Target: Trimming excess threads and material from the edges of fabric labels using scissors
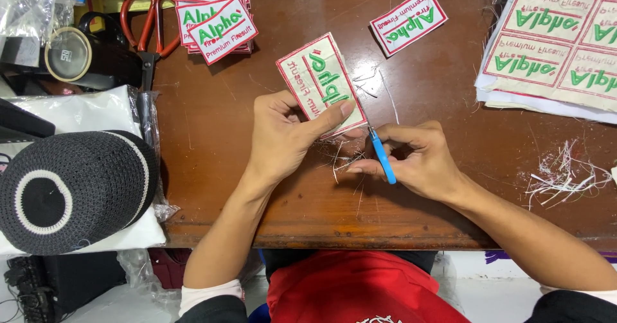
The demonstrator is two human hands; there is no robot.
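My left hand (286,136) pinches a white embroidered patch (319,79) with a red border and green lettering, holding it against the brown wooden table (212,169). My right hand (418,159) grips small blue-handled scissors (384,159), whose blades point up at the patch's lower right edge. Cut white threads (340,159) lie between the two hands.
A stack of the same patches (215,14) and red-handled scissors (149,30) lie at the back left, one loose patch (409,19) at the back middle. Uncut patch sheets (556,40) fill the back right. Thread scraps (565,175) sit at the right. A black knitted cap (74,191) rests at the left.
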